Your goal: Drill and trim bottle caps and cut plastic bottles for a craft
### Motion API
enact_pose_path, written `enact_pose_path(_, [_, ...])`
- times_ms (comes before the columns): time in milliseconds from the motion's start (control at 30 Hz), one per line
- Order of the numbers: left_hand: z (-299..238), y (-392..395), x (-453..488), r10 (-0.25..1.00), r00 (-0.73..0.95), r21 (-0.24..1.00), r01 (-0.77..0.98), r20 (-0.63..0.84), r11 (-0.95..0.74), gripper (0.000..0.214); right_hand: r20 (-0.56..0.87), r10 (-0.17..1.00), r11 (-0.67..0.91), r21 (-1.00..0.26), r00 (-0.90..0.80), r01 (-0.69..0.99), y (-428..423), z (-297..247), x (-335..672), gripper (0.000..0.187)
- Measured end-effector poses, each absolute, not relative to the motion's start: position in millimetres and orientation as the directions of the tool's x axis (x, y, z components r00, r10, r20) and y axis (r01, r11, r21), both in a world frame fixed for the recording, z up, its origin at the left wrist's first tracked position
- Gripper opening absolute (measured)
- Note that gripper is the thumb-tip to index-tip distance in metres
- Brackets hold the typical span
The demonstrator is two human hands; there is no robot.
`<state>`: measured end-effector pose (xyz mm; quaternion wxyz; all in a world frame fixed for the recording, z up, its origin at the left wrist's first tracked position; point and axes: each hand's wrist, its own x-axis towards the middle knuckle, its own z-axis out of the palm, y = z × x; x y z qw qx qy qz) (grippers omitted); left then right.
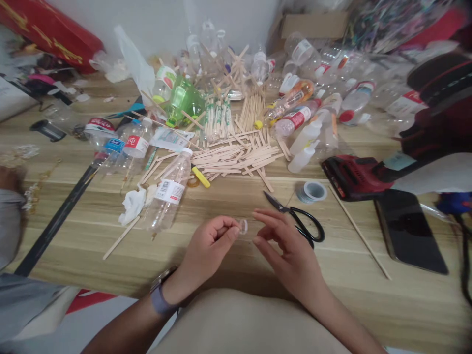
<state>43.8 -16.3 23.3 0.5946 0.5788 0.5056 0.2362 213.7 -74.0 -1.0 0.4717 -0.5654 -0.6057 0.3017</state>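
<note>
My left hand (211,242) pinches a small clear ring-like piece (243,226) between thumb and forefinger; whether it is plastic or tape I cannot tell. Facing it across a narrow gap, my right hand (286,248) has its thumb and fingers apart and holds nothing. Black-handled scissors (309,227) lie partly behind the right hand, blades pointing away to the left. Beyond them stands a spool of grey wire or cord (311,191). A clear bottle with a white label (167,194) lies to the left of my hands.
Wooden sticks (236,160) are heaped mid-table, with plastic bottles (295,118) around them. At right lie a red and black power tool (359,177), a phone (411,231) and a thin stick (359,233). A dark strip (55,221) crosses the left side, near another person's sleeve (9,221).
</note>
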Motion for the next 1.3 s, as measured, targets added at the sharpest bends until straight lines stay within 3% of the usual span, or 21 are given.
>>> enact_pose_path(200, [24.1, -19.2, 44.0, 0.845, 0.430, 0.937, 0.274, -0.319, 0.215, 0.020, 0.338, 0.941, 0.276, -0.796, 0.017, 0.539, -70.1, 1.7, 211.9, 0.013])
enact_pose_path(400, [25.1, -18.5, 42.8, 0.847, 0.419, 0.933, 0.287, -0.327, 0.218, 0.019, 0.306, 0.952, 0.247, -0.807, 0.024, 0.536, -73.5, -0.4, 210.9, 0.014])
enact_pose_path(533, [25.3, -19.1, 44.3, 0.824, 0.446, 0.932, 0.258, -0.349, 0.255, 0.020, 0.286, 0.958, 0.236, -0.786, -0.002, 0.572, -75.6, -4.8, 209.7, 0.028])
enact_pose_path(667, [26.2, -20.9, 46.0, 0.810, 0.458, 0.929, 0.236, -0.365, 0.285, 0.021, 0.319, 0.947, 0.290, -0.784, -0.046, 0.549, -75.4, -2.7, 210.4, 0.013])
enact_pose_path(1000, [25.4, -21.5, 37.9, 0.846, 0.413, 0.925, 0.315, -0.336, 0.214, 0.021, 0.365, 0.931, 0.284, -0.730, 0.003, 0.621, -78.7, 2.5, 213.2, 0.020])
enact_pose_path(1133, [24.3, -21.7, 34.8, 0.853, 0.426, 0.909, 0.399, -0.301, 0.121, 0.023, 0.247, 0.968, 0.184, -0.802, 0.035, 0.569, -81.1, 5.1, 211.7, 0.018])
enact_pose_path(1300, [24.5, -23.8, 31.5, 0.860, 0.453, 0.886, 0.464, -0.234, -0.003, 0.023, -0.070, 0.995, -0.080, -0.984, 0.070, 0.158, -85.4, 6.7, 205.5, 0.011])
